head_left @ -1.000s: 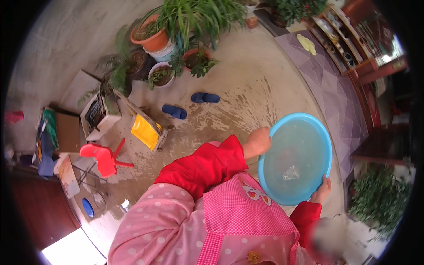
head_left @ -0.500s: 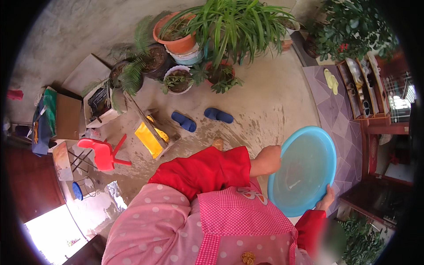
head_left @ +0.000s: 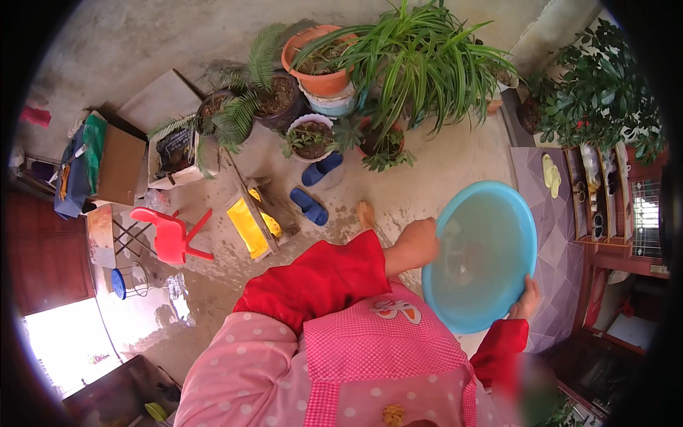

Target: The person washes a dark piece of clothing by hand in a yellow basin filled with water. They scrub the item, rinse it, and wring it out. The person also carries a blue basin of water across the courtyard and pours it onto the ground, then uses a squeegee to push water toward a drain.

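Note:
My left hand grips the upper left rim of a large light-blue plastic basin, its fingers mostly turned away from view. Lower on the opposite side, my right hand holds the right rim. Cloudy water sits in the basin, which is held out to the right in front of my pink apron. A bare foot shows beyond my left hand. Two dark-blue slippers lie apart on the wet floor, just left of that foot.
Potted plants line the wall ahead. A red child's chair, a yellow item on a wooden stool and cartons stand left. On the right are a purple mat, pale-green slippers and a shoe rack.
The view has shifted, and the plants sit further right. The bare foot shows more fully. One blue slipper has moved up and left, now angled differently. Both hands still hold the basin.

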A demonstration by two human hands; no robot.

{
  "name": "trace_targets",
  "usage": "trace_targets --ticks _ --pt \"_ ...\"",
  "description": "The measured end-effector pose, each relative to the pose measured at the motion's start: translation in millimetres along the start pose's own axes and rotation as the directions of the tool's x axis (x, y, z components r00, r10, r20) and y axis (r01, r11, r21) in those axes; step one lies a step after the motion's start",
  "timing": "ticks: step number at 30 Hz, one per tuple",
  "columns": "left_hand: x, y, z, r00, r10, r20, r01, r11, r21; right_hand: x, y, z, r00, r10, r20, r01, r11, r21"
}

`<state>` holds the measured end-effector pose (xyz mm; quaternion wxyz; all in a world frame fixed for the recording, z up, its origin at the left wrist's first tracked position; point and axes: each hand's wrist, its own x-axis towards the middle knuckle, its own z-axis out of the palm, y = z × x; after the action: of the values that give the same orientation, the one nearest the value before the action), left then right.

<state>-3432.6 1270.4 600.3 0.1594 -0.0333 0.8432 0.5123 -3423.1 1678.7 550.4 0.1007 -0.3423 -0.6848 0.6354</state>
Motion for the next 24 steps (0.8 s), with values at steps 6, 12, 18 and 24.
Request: trace_targets --ticks 6,12,18,24 --pt "31.8 -16.8 -9.0 0.987 0.097 -0.126 -0.087 0.993 0.084 -14.7 -4.6 58.5 1.000 0.015 -0.017 -0.013 0.996 0.084" --pt "78.3 -67.7 -22.9 0.994 0.101 -0.035 -0.101 0.995 -0.001 -20.2 -0.1 82.4 0.997 0.074 -0.015 -0.070 0.983 0.171" --pt "116.1 -24.2 7.6 0.988 -0.094 0.120 0.103 0.992 -0.074 -1.0 58.5 53.4 0.978 0.157 -0.137 -0.102 0.934 0.342" --pt "164.1 -3.5 38.4 0.982 -0.110 0.156 0.109 0.994 0.020 32.4 62.5 44.6 0.962 0.096 -0.256 -0.031 0.969 0.246"
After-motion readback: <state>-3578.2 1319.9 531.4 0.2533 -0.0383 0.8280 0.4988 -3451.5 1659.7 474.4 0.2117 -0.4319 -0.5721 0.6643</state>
